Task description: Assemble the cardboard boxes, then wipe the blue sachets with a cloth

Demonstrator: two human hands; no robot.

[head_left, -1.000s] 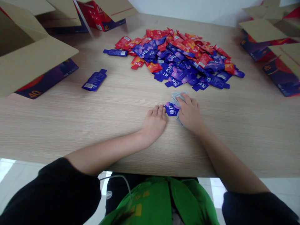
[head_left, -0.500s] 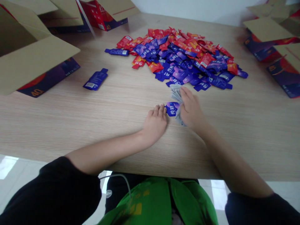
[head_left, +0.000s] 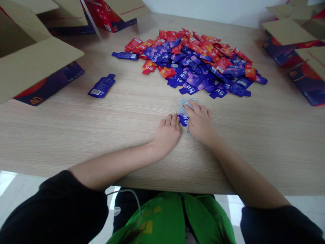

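A blue sachet (head_left: 182, 119) with white characters lies flat on the table in front of me. My left hand (head_left: 168, 132) holds its left end down, fingers together and fingertips on the sachet's edge. From the right, my right hand (head_left: 200, 122) grips a folded grey cloth (head_left: 186, 102) and presses it over the sachet's right part, which is hidden. Beyond my hands spreads a heap of blue sachets (head_left: 195, 79) and red sachets (head_left: 208, 47).
One blue sachet (head_left: 102, 86) lies apart at left, another (head_left: 125, 56) at the heap's left edge. Open cartons stand at left (head_left: 50, 83), back left (head_left: 109, 17) and right (head_left: 308, 81). The table's front edge (head_left: 162, 188) runs close to my body.
My right hand has moved left with the cloth, which covers more of the sachet. My left hand has stayed in place on the sachet's end.
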